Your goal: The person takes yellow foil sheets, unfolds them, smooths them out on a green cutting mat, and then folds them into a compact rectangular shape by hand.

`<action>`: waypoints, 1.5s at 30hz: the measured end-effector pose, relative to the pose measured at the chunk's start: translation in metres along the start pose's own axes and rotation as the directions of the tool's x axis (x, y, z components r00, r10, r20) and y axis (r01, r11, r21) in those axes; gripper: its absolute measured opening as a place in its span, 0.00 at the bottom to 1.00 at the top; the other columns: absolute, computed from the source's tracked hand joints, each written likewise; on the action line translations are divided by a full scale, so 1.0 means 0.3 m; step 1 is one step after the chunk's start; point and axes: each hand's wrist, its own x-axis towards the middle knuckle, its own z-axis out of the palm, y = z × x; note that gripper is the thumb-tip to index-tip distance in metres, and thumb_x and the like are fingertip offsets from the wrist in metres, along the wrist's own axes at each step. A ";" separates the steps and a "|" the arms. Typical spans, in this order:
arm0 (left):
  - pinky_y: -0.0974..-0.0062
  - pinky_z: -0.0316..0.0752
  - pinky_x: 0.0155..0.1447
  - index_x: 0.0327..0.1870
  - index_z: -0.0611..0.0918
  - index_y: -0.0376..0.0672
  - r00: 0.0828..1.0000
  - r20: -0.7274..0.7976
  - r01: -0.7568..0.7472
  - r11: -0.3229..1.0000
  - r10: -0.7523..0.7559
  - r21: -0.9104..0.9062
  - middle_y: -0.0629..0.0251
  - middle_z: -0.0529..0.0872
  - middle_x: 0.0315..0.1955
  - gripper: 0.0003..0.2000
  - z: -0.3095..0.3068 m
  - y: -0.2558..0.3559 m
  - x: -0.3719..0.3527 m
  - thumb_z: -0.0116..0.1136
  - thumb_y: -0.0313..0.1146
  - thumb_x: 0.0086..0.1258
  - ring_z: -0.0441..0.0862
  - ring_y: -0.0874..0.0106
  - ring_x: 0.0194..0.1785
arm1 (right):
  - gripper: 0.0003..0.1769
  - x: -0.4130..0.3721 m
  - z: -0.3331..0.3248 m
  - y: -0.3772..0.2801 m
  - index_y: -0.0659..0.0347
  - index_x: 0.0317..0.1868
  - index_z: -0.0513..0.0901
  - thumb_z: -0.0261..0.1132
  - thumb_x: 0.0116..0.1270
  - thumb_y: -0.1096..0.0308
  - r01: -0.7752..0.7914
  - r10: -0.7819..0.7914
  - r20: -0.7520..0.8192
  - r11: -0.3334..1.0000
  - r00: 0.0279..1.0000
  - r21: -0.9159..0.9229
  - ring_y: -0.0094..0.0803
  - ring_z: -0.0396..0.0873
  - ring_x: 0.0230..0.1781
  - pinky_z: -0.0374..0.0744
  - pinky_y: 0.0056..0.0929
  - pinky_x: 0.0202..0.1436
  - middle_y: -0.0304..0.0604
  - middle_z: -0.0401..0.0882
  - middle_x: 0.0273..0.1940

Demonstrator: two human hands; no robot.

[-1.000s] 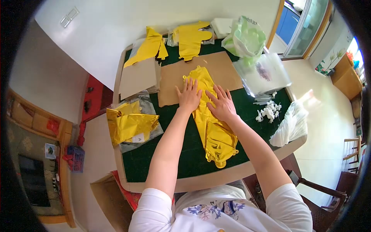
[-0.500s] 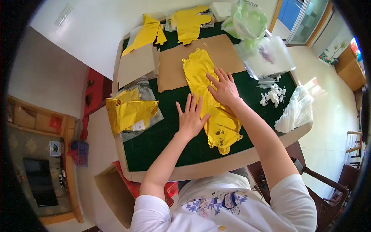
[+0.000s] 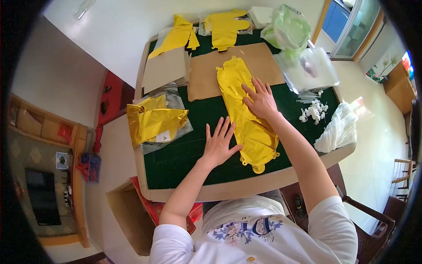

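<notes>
The foil lies partly on the cardboard.

a dark flat-screen television stood within a wooden wall unit at the left, a framed picture near it; an open cardboard box sat lower left; a wooden armchair stood lower right; a blue cabinet showed beside a glass door.

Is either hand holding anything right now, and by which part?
Nothing is held: the right hand lies open, palm down, on the yellow foil; the left hand is spread open beside it, thumb at its edge.
</notes>
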 end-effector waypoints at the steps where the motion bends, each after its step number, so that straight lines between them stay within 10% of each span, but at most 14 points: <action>1: 0.38 0.33 0.74 0.75 0.55 0.47 1.000 0.006 -0.003 1.000 0.003 -0.002 0.56 0.48 0.76 0.43 -0.004 -0.001 -0.002 0.54 0.62 0.64 0.41 0.61 0.79 | 0.28 0.000 -0.004 0.000 0.42 0.68 0.70 0.54 0.69 0.48 0.002 -0.002 0.003 1.000 1.000 0.000 0.43 0.52 0.75 0.50 0.50 0.76 0.51 0.57 0.73; 25: 0.39 0.36 0.74 0.76 0.48 0.45 0.997 0.040 -0.069 0.997 0.070 -0.028 0.51 0.42 0.76 0.57 -0.107 -0.024 -0.071 0.63 0.68 0.51 0.37 0.55 0.79 | 0.28 0.002 0.002 0.000 0.41 0.68 0.69 0.54 0.69 0.48 0.003 -0.003 0.018 1.000 1.000 -0.022 0.45 0.53 0.75 0.49 0.51 0.76 0.53 0.57 0.72; 30: 0.49 0.52 0.74 0.69 0.64 0.38 0.913 -0.406 0.053 0.996 -0.020 0.069 0.51 0.62 0.70 0.38 -0.253 -0.333 0.167 0.67 0.42 0.59 0.55 0.55 0.75 | 0.28 0.001 0.002 -0.002 0.42 0.68 0.70 0.55 0.69 0.49 0.018 -0.018 0.006 1.000 1.000 -0.025 0.46 0.53 0.75 0.50 0.51 0.75 0.52 0.57 0.72; 37: 0.58 0.73 0.58 0.51 0.78 0.38 0.915 -0.222 0.374 0.916 -0.338 0.147 0.49 0.79 0.52 0.13 -0.374 -0.663 0.338 0.50 0.30 0.68 0.76 0.53 0.56 | 0.28 -0.004 -0.013 -0.005 0.42 0.67 0.71 0.57 0.67 0.50 0.028 -0.028 -0.026 0.999 0.999 0.030 0.46 0.53 0.74 0.51 0.52 0.75 0.53 0.58 0.72; 45: 0.60 0.77 0.49 0.39 0.85 0.38 0.882 -0.337 0.368 0.928 -0.329 0.058 0.50 0.85 0.36 0.09 -0.387 -0.714 0.357 0.52 0.28 0.66 0.82 0.54 0.44 | 0.28 -0.001 -0.006 -0.002 0.42 0.68 0.69 0.54 0.69 0.48 0.019 -0.019 0.004 1.000 1.000 -0.008 0.46 0.53 0.75 0.49 0.51 0.76 0.53 0.57 0.72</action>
